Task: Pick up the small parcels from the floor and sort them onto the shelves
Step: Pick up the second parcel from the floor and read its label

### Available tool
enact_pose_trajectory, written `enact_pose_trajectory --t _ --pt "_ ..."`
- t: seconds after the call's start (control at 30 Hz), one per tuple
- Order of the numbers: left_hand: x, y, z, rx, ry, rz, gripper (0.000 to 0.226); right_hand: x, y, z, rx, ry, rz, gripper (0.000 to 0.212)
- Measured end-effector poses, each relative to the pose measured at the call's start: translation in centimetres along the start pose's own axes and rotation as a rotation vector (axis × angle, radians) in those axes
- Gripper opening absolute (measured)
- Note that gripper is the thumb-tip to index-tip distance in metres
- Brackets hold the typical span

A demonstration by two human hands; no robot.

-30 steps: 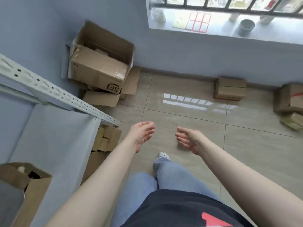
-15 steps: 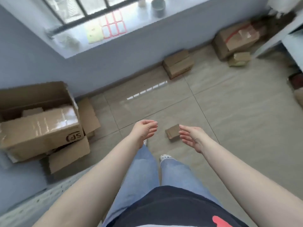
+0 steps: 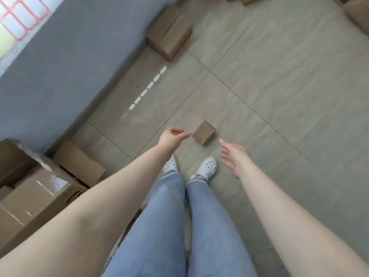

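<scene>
- Head view: the small parcel lay flat on the floor just ahead of your feet, at about 12 o'clock, and it sat between your two hands.
- Your left hand hung empty, fingers loosely curled and not gripping anything; the parcel was at its 3 o'clock and looked just beside the fingertips, though not touched.
- Your right hand was spread wide and empty, with the parcel at its 10 o'clock, a little farther off. Your left looked nearer.
- The parcel's long axis ran roughly from 10 o'clock to 4 o'clock.
- The floor was glossy tile, so I judge the parcel could slide.
- A larger box stood by the blue wall at 12 o'clock; stacked cartons sat at 9 o'clock. No shelves were in view.
</scene>
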State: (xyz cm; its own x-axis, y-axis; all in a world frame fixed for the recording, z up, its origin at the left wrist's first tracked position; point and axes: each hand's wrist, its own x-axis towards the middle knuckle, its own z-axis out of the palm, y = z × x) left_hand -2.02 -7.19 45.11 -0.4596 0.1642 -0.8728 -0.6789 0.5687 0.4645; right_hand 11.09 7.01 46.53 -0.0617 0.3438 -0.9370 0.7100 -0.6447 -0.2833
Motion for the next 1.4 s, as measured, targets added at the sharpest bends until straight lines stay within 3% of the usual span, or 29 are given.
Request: enact_pose_trajectory --t 0.4,0.57,0.77,0.83,0.93,1.03,1.1,1.27,1.4 --pt "22.6 -9.2 10.3 0.177 0.006 -0.021 0.051 25.0 7.2 3.2 0.061 0.065 0.101 0.072" --pt "30.6 -13.5 13.5 0.200 0.003 -0.071 0.061 34.8 9.2 4.3 0.053 0.079 0.135 0.058" --pt "37.7 -17.2 16.1 0.291 -0.001 -0.070 0.068 43.3 11.3 5.9 0.043 0.112 0.136 0.076" --pt "39.5 -18.1 16.9 0.304 -0.003 -0.067 0.069 45.3 11.8 6.4 0.030 0.105 0.130 0.064" --pt "40.9 -19.0 17.7 0.296 -0.026 -0.083 0.066 46.7 11.9 7.2 0.056 0.076 0.111 0.022" --pt "40.4 -19.2 17.7 0.329 -0.017 -0.048 0.053 46.0 11.4 7.8 0.126 0.099 0.077 0.013" --pt "39.0 -18.7 17.0 0.344 0.010 0.002 0.046 44.5 10.7 7.9 0.184 0.122 0.049 0.013" --pt "32.1 -14.0 14.4 0.276 -0.026 0.068 0.053 37.2 7.3 7.2 0.265 0.097 -0.085 0.011" --pt "24.3 -7.9 12.3 0.155 -0.023 0.073 0.055 28.0 3.0 5.4 0.268 0.047 -0.230 0.037"
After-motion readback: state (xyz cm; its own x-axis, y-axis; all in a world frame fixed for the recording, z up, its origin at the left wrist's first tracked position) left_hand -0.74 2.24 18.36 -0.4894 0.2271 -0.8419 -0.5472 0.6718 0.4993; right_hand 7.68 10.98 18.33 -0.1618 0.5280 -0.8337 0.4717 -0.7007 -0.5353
